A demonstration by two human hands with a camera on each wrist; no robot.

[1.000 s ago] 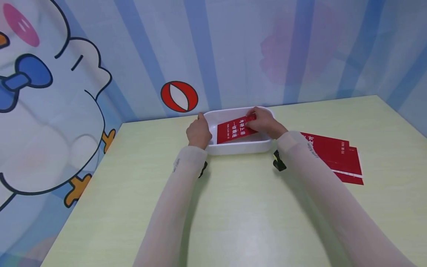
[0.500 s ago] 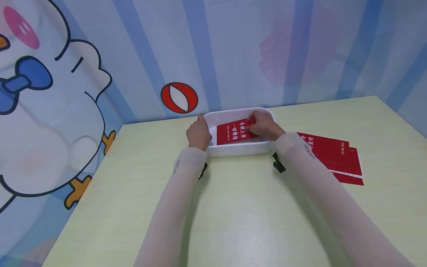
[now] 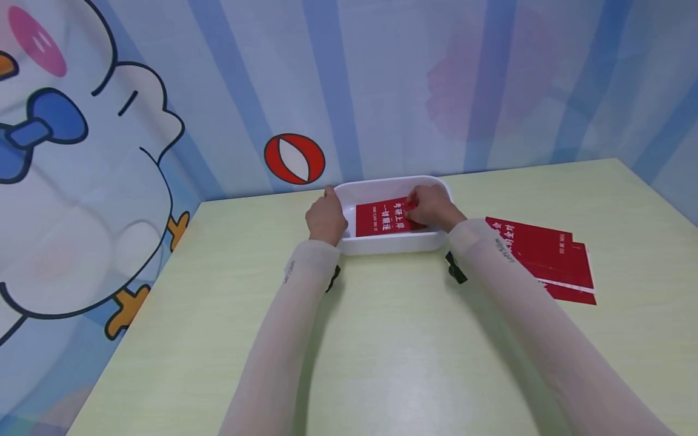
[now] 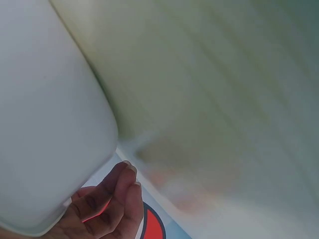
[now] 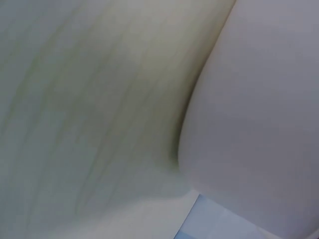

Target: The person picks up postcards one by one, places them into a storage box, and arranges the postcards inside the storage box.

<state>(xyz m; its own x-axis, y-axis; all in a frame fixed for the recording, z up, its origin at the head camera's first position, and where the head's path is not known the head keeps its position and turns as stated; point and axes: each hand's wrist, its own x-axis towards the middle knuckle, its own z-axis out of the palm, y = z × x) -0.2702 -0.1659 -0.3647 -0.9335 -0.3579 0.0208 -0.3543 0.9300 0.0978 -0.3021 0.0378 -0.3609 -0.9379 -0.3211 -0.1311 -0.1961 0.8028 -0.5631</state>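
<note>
A white plastic tray (image 3: 392,244) stands at the back of the table, and its outer wall fills much of both wrist views. My left hand (image 3: 326,218) grips the tray's left end; its fingers curl beside the wall in the left wrist view. Inside the tray lies a red card (image 3: 376,219) with white writing. My right hand (image 3: 432,207) reaches over the tray's right end and pinches the card's right part, covering that edge. The right wrist view shows the tray's wall but not the hand.
Several red cards (image 3: 551,254) with white writing lie overlapping on the pale table (image 3: 392,363) at the right, partly behind the right sleeve (image 3: 507,290). A blue striped backdrop (image 3: 382,91) with cartoon prints rises right behind the tray.
My right hand has lowered the red card, which was tilted, flatter into the tray. The left hand keeps its grip on the tray's left end.
</note>
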